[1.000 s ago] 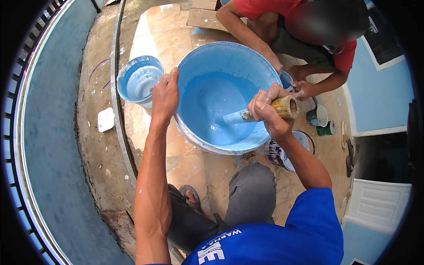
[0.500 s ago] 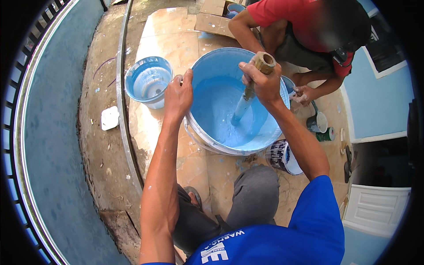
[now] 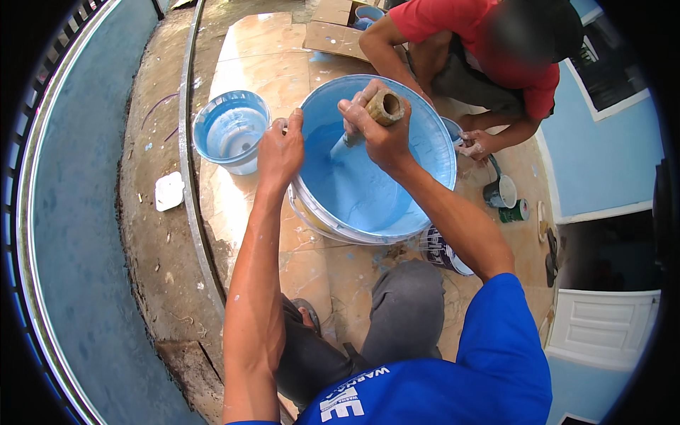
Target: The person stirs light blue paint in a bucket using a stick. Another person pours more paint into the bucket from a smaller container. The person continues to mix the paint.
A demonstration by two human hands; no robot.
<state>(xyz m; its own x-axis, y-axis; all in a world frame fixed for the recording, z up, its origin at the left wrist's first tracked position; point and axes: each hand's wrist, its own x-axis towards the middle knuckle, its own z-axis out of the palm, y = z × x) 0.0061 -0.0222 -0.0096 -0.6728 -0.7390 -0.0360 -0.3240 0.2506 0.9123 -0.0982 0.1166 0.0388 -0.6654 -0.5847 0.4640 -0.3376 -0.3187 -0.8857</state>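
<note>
A large round bucket (image 3: 331, 228) stands on the tiled floor in front of me, with light blue paint (image 3: 379, 195) inside. My left hand (image 3: 278, 150) is closed at the bucket's left rim; its fingertips are partly hidden. Over the bucket, my right hand (image 3: 386, 142) wraps round the top of a thick hollow bamboo stick (image 3: 387, 107). The stick slants down to the left, and its paint-coated lower end dips into the paint.
A smaller blue-smeared bucket (image 3: 234, 159) stands left of the large one. A paint can (image 3: 443, 253) sits close to its front right. A co-worker in a red shirt (image 3: 453, 28) squats at the far right, near a small pot (image 3: 501, 191). Cardboard (image 3: 336, 39) lies behind.
My right hand has swung the bamboo stick to the left through the paint, and its lower end now sits nearer the left side. My left hand stays at the rim.
</note>
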